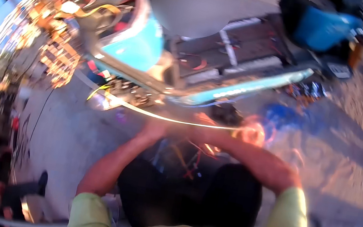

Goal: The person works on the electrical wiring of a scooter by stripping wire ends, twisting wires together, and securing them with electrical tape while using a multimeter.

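Observation:
My left hand (157,126) and my right hand (203,127) are close together over my knees, both smeared by motion, so their fingers and anything in them are unclear. A pale thin cable (161,117) runs across at their level toward a blurred reddish bundle (251,133) right of my right hand. Loose orange and red wires (207,148) hang beneath my hands. Just beyond them lies the light teal frame (244,88) of a partly dismantled vehicle with a dark battery-like tray (252,43).
Turquoise body panels (131,39) stand ahead, with another turquoise part (322,29) at upper right. Glinting clutter (36,29) fills the upper left. A blue blurred heap (283,117) lies at right on the concrete ground (339,185). Another person's dark-clad leg (24,190) shows at lower left.

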A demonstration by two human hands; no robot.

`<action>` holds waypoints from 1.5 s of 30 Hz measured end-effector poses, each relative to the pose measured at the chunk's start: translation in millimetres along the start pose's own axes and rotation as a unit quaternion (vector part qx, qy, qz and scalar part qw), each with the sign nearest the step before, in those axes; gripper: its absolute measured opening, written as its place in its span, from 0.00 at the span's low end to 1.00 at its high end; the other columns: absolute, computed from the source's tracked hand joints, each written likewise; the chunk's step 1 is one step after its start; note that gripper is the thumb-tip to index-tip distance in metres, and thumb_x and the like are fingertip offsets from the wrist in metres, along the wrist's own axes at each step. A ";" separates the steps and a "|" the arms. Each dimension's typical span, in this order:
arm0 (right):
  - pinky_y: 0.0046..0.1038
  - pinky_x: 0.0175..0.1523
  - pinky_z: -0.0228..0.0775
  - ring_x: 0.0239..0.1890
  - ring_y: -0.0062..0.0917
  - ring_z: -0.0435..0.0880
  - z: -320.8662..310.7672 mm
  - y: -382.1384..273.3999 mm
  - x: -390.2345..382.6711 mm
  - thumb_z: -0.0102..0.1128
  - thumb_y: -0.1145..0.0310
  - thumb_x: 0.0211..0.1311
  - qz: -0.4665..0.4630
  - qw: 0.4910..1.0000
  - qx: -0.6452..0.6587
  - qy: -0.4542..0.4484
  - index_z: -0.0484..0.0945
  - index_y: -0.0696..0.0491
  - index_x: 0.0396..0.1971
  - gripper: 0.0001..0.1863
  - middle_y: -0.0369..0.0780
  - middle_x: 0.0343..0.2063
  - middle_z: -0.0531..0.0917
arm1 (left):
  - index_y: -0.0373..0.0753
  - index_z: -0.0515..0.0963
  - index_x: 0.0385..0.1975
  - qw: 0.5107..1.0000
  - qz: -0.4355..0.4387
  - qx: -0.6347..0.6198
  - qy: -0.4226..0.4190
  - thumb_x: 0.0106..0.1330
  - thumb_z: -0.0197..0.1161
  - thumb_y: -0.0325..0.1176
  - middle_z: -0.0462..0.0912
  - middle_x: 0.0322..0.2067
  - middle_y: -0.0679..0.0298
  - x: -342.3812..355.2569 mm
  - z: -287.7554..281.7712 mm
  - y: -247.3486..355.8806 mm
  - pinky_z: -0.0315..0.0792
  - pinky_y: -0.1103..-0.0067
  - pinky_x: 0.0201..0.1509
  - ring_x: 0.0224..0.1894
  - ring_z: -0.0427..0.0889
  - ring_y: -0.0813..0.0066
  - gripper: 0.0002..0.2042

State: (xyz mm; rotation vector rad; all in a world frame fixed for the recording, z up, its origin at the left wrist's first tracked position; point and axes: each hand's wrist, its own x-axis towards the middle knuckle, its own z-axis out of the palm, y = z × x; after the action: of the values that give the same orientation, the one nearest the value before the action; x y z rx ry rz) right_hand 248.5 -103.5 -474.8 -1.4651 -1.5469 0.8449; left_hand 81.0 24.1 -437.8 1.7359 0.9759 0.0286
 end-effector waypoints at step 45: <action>0.19 0.34 0.70 0.27 0.14 0.78 47.3 -30.9 -11.6 0.60 0.58 0.72 0.205 0.963 0.170 0.042 0.83 0.58 0.41 0.16 0.33 0.25 0.81 | 0.36 0.81 0.35 0.863 -0.157 -0.340 0.340 0.69 0.64 0.42 0.79 0.24 0.67 -230.6 2.1 -139.5 0.71 0.79 0.29 0.25 0.77 0.80 0.14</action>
State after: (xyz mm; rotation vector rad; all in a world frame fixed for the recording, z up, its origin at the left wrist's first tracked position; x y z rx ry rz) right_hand 192.2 -114.8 -469.0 -1.5581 -0.9834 1.2041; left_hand -152.6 -109.6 -451.9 0.8840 1.5194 0.7325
